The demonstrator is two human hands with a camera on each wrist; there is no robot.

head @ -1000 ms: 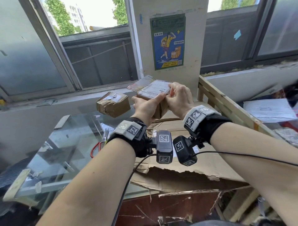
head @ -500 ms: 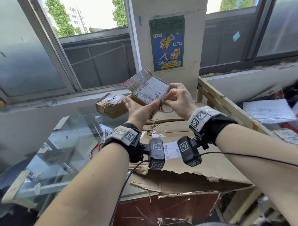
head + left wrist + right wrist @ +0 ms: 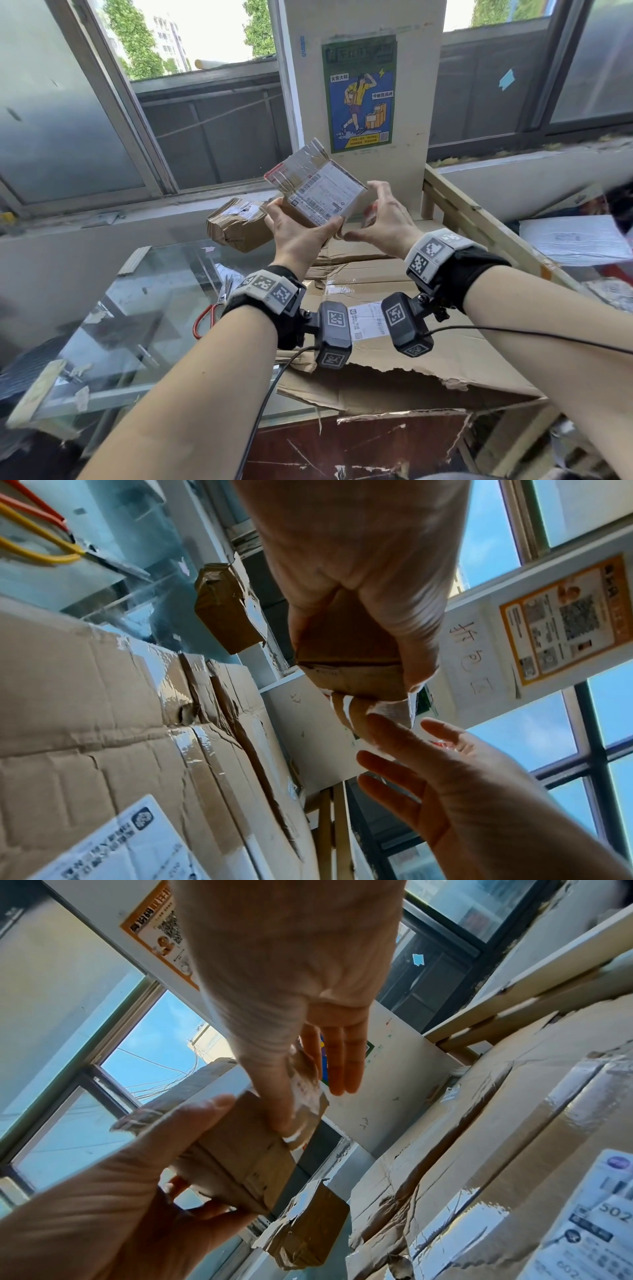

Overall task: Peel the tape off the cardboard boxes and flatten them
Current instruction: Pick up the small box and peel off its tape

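A small cardboard box with a white shipping label and glossy tape is held up in front of me, label side tilted towards me. My left hand grips its near end from below, thumb on the label edge, fingers under the left side. In the left wrist view the box shows its plain brown underside. My right hand is at the box's right near corner. In the right wrist view its thumb and forefinger pinch a loose strip of clear tape, and the other fingers are straight.
A second, crumpled taped box lies on the glass tabletop behind my left hand. Flattened large cardboard with a label covers the surface below my wrists. Red-handled scissors lie left of it. A wooden frame runs along the right.
The small box has risen and tipped its label side towards me. My right hand has come off the box's top, spread its fingers and shifted to the near right corner.
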